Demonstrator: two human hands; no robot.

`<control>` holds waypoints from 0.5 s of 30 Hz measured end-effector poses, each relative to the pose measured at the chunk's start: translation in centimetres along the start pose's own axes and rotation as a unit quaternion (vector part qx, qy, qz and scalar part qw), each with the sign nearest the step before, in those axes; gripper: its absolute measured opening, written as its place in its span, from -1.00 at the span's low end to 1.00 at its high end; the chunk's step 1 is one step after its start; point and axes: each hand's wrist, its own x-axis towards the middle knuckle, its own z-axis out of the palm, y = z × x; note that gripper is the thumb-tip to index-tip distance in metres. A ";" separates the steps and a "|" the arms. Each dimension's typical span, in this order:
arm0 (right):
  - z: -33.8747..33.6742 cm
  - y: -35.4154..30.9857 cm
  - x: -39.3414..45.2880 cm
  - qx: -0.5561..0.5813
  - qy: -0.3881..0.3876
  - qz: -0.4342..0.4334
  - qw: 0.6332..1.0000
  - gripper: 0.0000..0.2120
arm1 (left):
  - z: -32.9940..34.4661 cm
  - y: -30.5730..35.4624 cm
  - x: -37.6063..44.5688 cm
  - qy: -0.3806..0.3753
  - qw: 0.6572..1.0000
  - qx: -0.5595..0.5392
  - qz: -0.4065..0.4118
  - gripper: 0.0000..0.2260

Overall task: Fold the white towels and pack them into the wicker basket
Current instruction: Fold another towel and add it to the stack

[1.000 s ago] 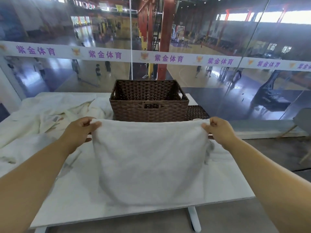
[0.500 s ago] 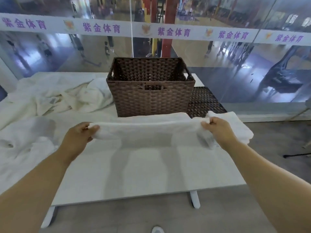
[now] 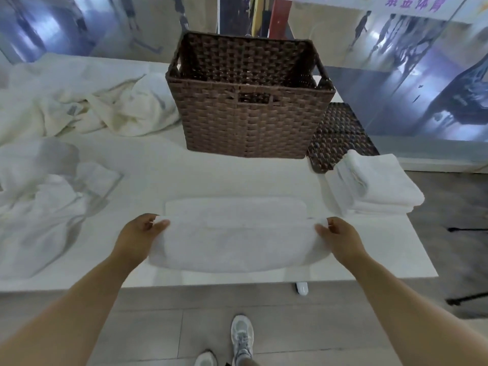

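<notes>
A white terry towel point(image 3: 237, 241) is pinched at both ends by the left hand point(image 3: 140, 233) and right hand point(image 3: 340, 239) on the white table point(image 3: 211, 175). Folded white towels point(image 3: 369, 186) are stacked beside the brown wicker basket point(image 3: 250, 107), seemingly unpacked; crumpled white towels point(image 3: 79, 107) remain unfolded.

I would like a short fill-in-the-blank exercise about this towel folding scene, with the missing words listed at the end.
1. Both hands, the left hand and the right hand, grip the ends of one white ____ on the table.
2. The wicker basket has a ____ colour.
3. The stack of folded towels lies to the ____ of the basket.
4. The unfolded towels lie on the ____ part of the table.

Missing words: towel; brown; right; left
</notes>
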 end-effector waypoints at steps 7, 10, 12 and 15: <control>0.3 -4.6 5.6 -0.009 0.040 -0.040 0.998 -0.89 | -0.1 2.7 6.1 0.055 0.998 0.017 -0.005 -0.82; 1.2 -5.5 7.3 -0.030 0.075 -0.052 0.995 -0.94 | 0.7 2.9 7.7 0.082 0.996 0.012 -0.022 -0.82; 2.1 -5.2 7.5 -0.062 0.090 -0.054 0.993 -0.87 | 1.7 2.6 8.0 0.092 0.994 0.058 -0.008 -0.85; 3.8 -3.8 6.7 -0.111 0.025 -0.085 0.990 -0.86 | 3.6 1.6 7.7 0.040 0.987 0.152 0.041 -0.85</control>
